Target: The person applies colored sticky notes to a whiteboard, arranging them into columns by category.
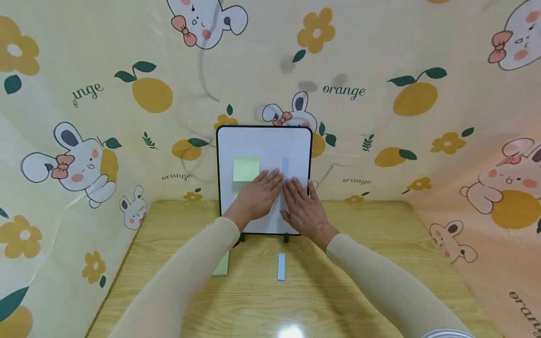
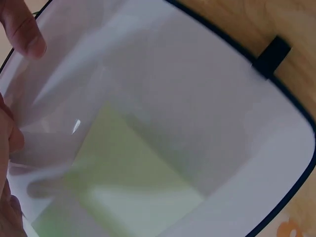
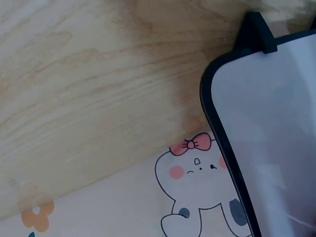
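A white board [image 1: 264, 145] with a black rim stands upright on a small black stand. A light green sticky note [image 1: 246, 168] is on its left half, and a narrow pale blue strip [image 1: 285, 166] runs down its right half. My left hand [image 1: 260, 193] lies with fingers extended on the board, left of the strip and over the note's lower right corner. My right hand [image 1: 305, 203] rests on the board from the other side, fingers extended, its fingertips beside the strip's lower part. The left wrist view shows the green note [image 2: 128, 173] close up.
On the wooden table [image 1: 329, 291], a small pale blue strip pad [image 1: 281, 267] lies before the board. A green pad [image 1: 221, 265] sits partly behind my left forearm. Patterned cloth [image 1: 372, 183] with rabbits and oranges surrounds the table. A black stand foot [image 3: 256, 34] shows at the board's bottom edge.
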### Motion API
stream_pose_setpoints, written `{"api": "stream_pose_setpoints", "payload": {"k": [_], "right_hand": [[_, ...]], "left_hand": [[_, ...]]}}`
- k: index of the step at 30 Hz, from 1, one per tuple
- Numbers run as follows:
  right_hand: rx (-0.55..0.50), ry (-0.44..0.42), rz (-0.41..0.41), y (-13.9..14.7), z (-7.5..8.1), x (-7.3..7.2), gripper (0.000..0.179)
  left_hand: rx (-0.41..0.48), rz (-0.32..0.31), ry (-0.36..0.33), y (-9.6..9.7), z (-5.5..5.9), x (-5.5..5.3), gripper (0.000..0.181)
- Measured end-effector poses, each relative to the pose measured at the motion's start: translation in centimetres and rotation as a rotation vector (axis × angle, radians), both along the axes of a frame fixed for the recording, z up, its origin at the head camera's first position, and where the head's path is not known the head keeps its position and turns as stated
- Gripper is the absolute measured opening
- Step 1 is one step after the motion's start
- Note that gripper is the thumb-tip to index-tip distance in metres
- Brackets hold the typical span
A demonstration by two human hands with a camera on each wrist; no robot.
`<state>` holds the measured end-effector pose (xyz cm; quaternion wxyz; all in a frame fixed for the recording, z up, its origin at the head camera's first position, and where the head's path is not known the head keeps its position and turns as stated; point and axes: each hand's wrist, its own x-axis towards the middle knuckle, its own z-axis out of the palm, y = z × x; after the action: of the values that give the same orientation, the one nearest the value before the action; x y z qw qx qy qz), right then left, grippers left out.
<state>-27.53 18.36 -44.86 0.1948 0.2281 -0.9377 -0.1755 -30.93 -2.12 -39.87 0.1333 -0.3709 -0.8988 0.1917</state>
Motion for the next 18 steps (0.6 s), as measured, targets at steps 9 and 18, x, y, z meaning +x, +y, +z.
{"api": "stream_pose_setpoints", "payload": {"k": [9,18], "right_hand": [[0.013,0.002,0.014,0.5,-1.3,0.6,0.073],[-0.031,0.012,0.058,1.5,-2.7,2.3,0.064]], "left_hand": [[0.069,-0.016,-0.051,0.0,-2.2,1.6,0.057],[0.143,-0.010,-0.146,-0.8,-4.7,3.8,0.058]]}}
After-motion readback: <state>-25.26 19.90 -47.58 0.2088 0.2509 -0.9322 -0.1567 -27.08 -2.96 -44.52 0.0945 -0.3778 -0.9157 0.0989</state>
